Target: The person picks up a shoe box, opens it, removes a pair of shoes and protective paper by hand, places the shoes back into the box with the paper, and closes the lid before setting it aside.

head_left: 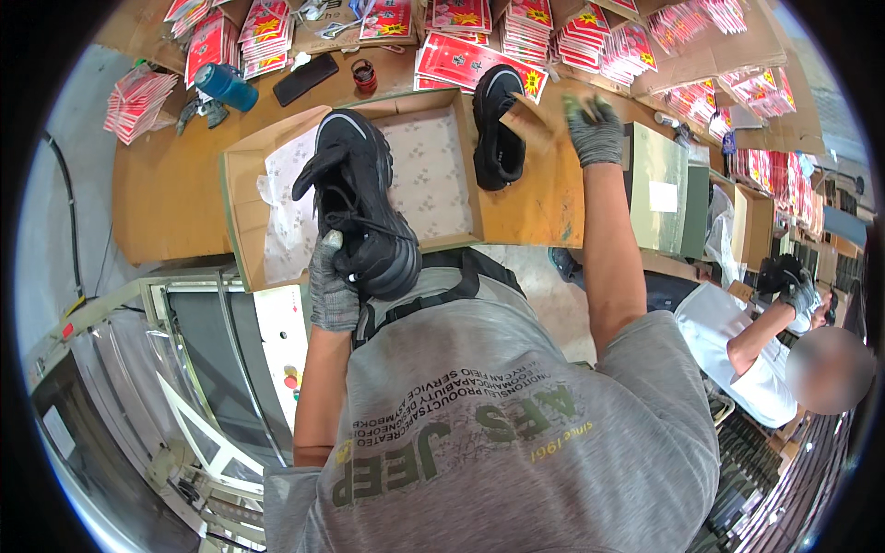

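Note:
My left hand, in a grey knitted glove, grips a black lace-up sports shoe by its collar, above the open shoe box. White patterned tissue paper lines that box. The second black shoe rests on the table to the right of it. Over that shoe's right side is a brown piece of paper or card, partly blurred. My right hand, gloved too, is just right of the brown piece, fingers stretched out and blurred at the tips, with nothing visible in them.
Stacks of red printed packets line the table's far side, some in cardboard boxes. A blue bottle, a black phone and a small red-black round object lie far left. Closed green boxes stand right. A co-worker is farther right.

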The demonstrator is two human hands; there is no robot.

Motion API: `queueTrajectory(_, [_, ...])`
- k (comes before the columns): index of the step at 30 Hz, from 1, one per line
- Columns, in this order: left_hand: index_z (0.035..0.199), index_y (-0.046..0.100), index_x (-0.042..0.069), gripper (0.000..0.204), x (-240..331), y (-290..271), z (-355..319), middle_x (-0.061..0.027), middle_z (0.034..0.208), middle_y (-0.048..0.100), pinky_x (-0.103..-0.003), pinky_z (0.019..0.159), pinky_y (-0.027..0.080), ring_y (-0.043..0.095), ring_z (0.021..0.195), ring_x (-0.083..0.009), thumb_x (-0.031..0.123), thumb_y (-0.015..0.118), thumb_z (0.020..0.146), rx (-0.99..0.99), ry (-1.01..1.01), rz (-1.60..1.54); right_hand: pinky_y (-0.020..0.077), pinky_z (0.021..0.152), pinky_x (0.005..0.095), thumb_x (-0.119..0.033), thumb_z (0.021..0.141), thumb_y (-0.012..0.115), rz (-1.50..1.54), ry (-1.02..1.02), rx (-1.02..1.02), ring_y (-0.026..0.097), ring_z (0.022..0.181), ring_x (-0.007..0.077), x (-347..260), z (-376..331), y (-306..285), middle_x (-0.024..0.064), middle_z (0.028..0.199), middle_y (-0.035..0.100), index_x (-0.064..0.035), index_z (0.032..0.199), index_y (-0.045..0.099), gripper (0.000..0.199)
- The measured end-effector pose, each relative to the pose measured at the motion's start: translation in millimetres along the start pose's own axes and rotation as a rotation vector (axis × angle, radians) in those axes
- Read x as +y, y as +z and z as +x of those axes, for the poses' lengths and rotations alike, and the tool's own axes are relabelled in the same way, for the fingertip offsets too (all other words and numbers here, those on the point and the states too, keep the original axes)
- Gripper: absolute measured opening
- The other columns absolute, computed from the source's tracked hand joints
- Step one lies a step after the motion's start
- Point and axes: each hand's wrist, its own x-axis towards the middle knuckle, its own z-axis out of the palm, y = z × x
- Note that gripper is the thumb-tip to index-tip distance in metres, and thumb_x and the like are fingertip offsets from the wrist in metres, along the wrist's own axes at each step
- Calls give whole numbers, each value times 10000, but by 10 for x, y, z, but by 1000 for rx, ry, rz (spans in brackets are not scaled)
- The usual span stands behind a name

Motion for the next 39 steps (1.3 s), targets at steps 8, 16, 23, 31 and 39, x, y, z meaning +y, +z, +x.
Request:
queueTrajectory(8, [1383, 566, 76, 568, -154, 253, -312, -79, 1262, 650, -385, 1013, 512, 633, 1131, -224, 368, 666, 907, 70, 87, 14, 607, 697, 325, 12, 875, 665, -577, 304, 39, 736, 800, 270, 936, -876, 43, 186, 985, 716, 79, 1150, 627, 285])
queueTrajectory(16, [1382, 558, 68, 531, -230, 127, -307, -89, 1262, 653, -389, 1010, 515, 641, 1123, -236, 334, 635, 929, 44, 120, -62, 540, 459, 261, -202, 941, 681, -138, 383, 362, 590, 525, 178, 1430, 5, 26, 46, 743, 644, -118, 981, 648, 99])
queueTrajectory(23, [1408, 530, 48, 559, -254, 142, -265, -102, 1287, 636, -393, 1040, 492, 625, 1156, -233, 318, 637, 930, 48, 78, -15, 481, 398, 297, -219, 965, 659, -431, -13, 476, 631, 510, 206, 1786, 329, -659, 93, 722, 662, -44, 1109, 599, 234])
queueTrajectory(31, [1378, 554, 58, 543, -203, 207, -256, -95, 1269, 643, -385, 1036, 493, 626, 1137, -228, 339, 652, 923, 19, 87, -28, 484, 393, 317, -279, 940, 689, -377, -31, 411, 630, 499, 209, 1539, -270, 3, 76, 685, 644, -79, 1023, 655, 219])
queueTrajectory(39, [1382, 551, 69, 542, -160, 304, -226, -75, 1246, 640, -369, 1034, 485, 615, 1132, -207, 340, 647, 923, 4, 93, 27, 517, 461, 341, -265, 959, 625, -272, 126, 491, 652, 649, 188, 1335, -275, 48, 47, 784, 679, -103, 970, 666, 167])
